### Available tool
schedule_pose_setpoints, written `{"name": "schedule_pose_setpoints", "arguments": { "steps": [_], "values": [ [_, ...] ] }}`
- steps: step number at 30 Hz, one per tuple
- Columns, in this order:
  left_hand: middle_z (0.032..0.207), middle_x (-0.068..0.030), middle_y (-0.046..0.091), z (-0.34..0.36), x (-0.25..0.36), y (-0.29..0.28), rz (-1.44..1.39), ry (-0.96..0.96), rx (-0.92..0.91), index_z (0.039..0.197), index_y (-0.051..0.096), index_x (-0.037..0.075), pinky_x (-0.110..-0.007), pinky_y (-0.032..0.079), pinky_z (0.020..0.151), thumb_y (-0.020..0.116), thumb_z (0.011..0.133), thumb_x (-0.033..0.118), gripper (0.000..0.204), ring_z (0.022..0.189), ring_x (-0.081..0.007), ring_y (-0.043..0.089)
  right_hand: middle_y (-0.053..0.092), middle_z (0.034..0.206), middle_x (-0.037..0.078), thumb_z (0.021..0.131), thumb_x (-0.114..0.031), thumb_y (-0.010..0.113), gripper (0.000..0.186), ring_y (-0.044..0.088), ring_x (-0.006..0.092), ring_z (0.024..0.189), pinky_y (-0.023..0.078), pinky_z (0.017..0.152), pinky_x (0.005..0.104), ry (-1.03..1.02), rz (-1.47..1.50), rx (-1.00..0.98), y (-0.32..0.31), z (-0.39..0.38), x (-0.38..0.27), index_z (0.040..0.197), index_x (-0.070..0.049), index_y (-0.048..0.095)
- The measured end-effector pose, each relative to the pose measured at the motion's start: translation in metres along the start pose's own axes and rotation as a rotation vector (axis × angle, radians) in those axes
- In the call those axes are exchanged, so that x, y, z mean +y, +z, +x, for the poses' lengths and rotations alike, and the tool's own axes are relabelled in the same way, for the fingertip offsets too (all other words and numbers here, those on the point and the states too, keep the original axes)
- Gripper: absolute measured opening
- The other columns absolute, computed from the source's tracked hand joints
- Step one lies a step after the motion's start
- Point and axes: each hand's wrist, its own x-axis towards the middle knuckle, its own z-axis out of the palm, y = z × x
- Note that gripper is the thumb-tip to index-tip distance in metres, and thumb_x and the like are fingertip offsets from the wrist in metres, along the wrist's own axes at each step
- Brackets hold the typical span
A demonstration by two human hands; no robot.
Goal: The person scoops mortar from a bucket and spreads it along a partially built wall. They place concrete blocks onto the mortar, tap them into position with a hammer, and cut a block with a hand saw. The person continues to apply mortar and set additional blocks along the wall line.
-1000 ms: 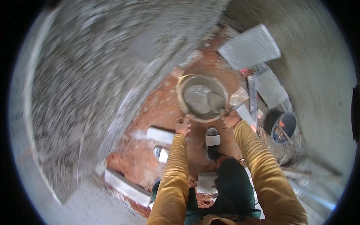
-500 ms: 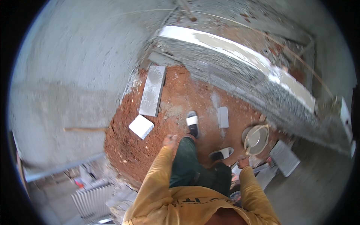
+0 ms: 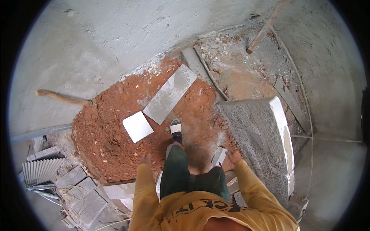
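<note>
My left hand (image 3: 145, 159) hangs over the red soil with nothing held, its fingers loosely extended. Over the soil by the low block wall (image 3: 254, 131), my right hand (image 3: 234, 156) is open and empty, fingers apart. Just left of it in the picture is a small grey block piece (image 3: 219, 157); whether they touch I cannot tell. A white square block (image 3: 138, 127) lies ahead of my left hand. Beyond it, a long grey block (image 3: 170, 94) lies flat on the soil. Below my right hand, a round bucket (image 3: 232, 184) shows only partly beside my leg.
A wooden handle (image 3: 63, 97) sticks out of the soil at left. Corrugated sheet (image 3: 42, 169) and stacked grey slabs (image 3: 86, 196) lie at lower left. A wooden stick (image 3: 268, 27) leans at far right. Plastered walls (image 3: 100, 42) enclose the space.
The view has turned; the low wall now runs along my right side. My right hand has come up beside the small block piece. The bucket is now mostly hidden.
</note>
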Motion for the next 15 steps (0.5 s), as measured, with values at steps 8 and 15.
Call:
{"name": "schedule_pose_setpoints", "arguments": {
  "steps": [8, 15],
  "values": [
    [0.12, -0.024, 0.058, 0.151, 0.115, -0.012, -0.241, 0.096, -0.12, 0.124, 0.053, -0.002, -0.045, 0.044, 0.095, 0.059, 0.086, 0.05, 0.064, 0.114, -0.0387, 0.055, 0.06, 0.11, 0.027, 0.089, -0.046, 0.05, 0.054, 0.058, 0.0436, 0.102, 0.046, 0.092, 0.0483, -0.161, -0.451, -0.078, -0.009, 0.303, -0.245, 0.124, -0.006, 0.057],
    [0.129, -0.0278, 0.051, 0.357, 0.167, 0.048, -0.054, 0.27, 0.033, 0.133, 0.044, -0.003, -0.046, 0.042, 0.098, 0.06, 0.078, 0.067, 0.09, 0.119, -0.0412, 0.051, 0.041, 0.141, 0.017, 0.091, -0.063, 0.039, 0.074, 0.037, 0.0343, 0.132, 0.026, 0.109, 0.054, -0.677, -0.994, 0.067, 0.097, 0.558, -0.342, 0.141, -0.008, 0.038]
  ]
}}
